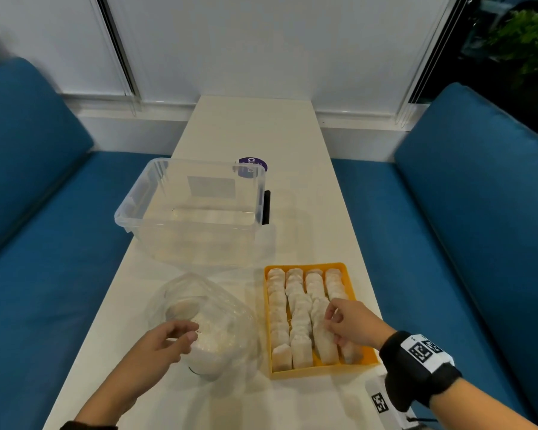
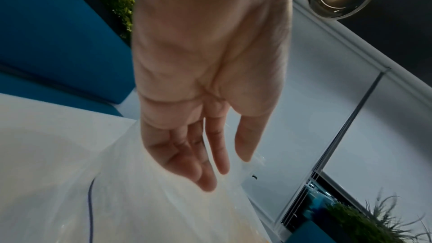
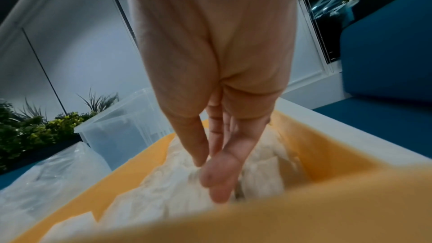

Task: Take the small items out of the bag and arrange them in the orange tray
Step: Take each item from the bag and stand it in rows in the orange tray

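Head view gives me the whole table: my right hand (image 1: 353, 324) sits over the near right part of the shallow orange plastic tray (image 1: 351, 287), fingers bent down onto the small white paper sachets (image 1: 300, 321) standing in four rows. From the right wrist view, my thumb and fingertips (image 3: 215, 178) press in among the sachets (image 3: 163, 188), with the orange tray wall (image 3: 332, 154) just to the right of the grip. Whether one sachet is actually pinched I cannot tell.

My left hand (image 1: 165, 339) is at the mouth of the crumpled clear plastic bag (image 1: 227, 308), which lies just left of the tray with more white sachets inside. In the left wrist view, my left fingers (image 2: 208, 182) hang loosely, nearly straight, touching the bag film (image 2: 140, 200), gripping nothing that I can see.

Beyond both hands stands a clear plastic storage bin (image 1: 193, 209), and a round purple sticker (image 1: 253, 166) shows behind its far right corner on the white tabletop (image 1: 292, 135).
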The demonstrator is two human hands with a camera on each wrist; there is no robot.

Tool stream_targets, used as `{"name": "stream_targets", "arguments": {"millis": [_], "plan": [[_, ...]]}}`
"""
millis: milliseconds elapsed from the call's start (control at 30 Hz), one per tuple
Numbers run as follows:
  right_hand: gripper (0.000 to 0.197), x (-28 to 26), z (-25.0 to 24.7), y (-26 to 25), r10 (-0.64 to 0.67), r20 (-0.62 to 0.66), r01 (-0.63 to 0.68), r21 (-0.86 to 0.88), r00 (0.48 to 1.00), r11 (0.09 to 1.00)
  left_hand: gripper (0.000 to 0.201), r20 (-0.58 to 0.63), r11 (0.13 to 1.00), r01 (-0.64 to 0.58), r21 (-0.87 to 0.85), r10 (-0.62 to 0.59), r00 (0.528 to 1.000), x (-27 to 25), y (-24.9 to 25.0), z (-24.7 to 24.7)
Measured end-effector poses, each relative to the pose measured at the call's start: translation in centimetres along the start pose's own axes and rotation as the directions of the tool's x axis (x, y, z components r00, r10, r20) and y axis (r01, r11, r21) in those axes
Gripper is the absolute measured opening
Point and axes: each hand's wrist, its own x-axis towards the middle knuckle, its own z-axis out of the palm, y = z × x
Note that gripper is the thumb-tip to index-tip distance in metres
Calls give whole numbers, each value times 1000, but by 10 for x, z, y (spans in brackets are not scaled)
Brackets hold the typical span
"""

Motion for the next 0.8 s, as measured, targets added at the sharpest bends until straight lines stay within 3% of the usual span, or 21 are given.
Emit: {"name": "stream_targets", "arguments": {"millis": [100,233,333,433,500,600,733,800], "plan": [[6,-4,-4,-8,-41,-100,39,-18,994,999,11,-114,992,-82,100,93,989,8,3,-9],[10,-16,3,-49,-290,-156,263,-173,944,949,12,-257,946,-130,296,210,943,27,6,-17],[22,-23,22,-87,-533,-21,502,-305,846,809,14,-121,881,-130,456,206,971,46,4,-10],[44,-18,49,-109,-613,231,652,-362,755,666,19,142,744,-218,632,165,976,56,0,4],[54,-8,64,-114,-529,371,646,-462,763,608,27,312,659,-302,689,107,944,56,-3,12],[38,2,76,-116,-407,412,575,-662,815,481,38,469,562,-364,743,-48,882,52,-10,18],[29,7,82,-111,-421,433,577,-753,797,316,47,521,510,-356,783,-224,824,42,-20,18],[24,7,84,-110,-462,400,575,-745,791,338,44,494,516,-333,789,-210,844,40,-23,18]]}}
